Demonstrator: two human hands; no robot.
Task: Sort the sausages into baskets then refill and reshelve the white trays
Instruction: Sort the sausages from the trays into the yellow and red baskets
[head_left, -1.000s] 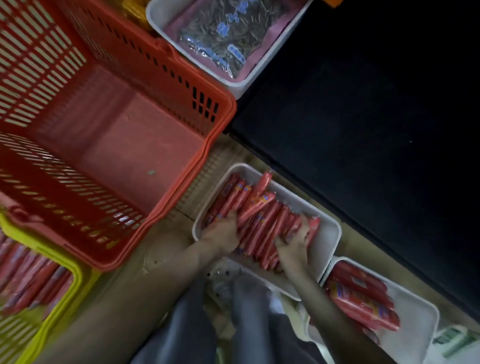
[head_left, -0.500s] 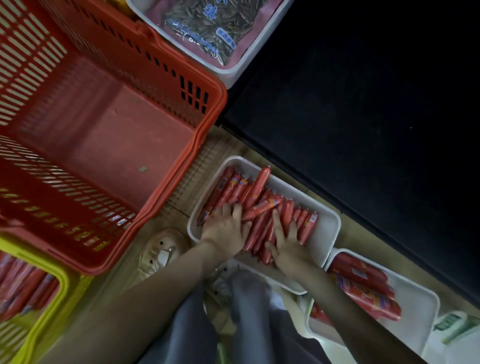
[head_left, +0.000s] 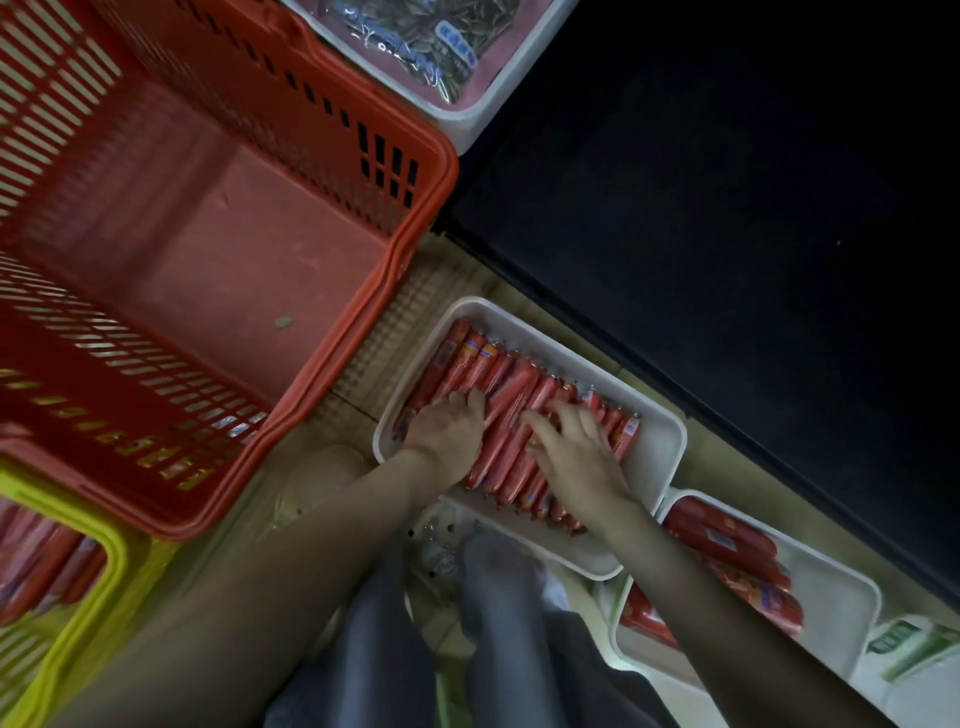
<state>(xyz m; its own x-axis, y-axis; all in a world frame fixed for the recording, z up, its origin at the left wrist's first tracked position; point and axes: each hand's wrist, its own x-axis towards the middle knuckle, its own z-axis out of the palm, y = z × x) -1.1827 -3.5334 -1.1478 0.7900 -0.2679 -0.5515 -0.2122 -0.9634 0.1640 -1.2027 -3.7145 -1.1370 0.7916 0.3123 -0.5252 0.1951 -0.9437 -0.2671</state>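
I observe thin red wrapped sausages (head_left: 511, 387) in a row in white rectangular plastic tray (head_left: 661, 441) on floor, beside red plastic basket (head_left: 445, 171) | right hand (head_left: 576, 452): fingers spread flat on them | left hand (head_left: 447, 434): fingers bent onto them, grip cannot be told

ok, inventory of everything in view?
red basket: 1, red, upper left
yellow basket: 1, yellow, lower left
basket sausages: several, red, in it
centre tray: 1, white, centre
thin sausages: many, red, in it
right tray: 1, white, lower right
thick sausages: several, red, in it
top tray: 1, white, top edge
seed packet: 1, clear-blue, in it
green-white pack: 1, bottom right corner
left hand: 1, resting on thin sausages
right hand: 1, fingers spread on them
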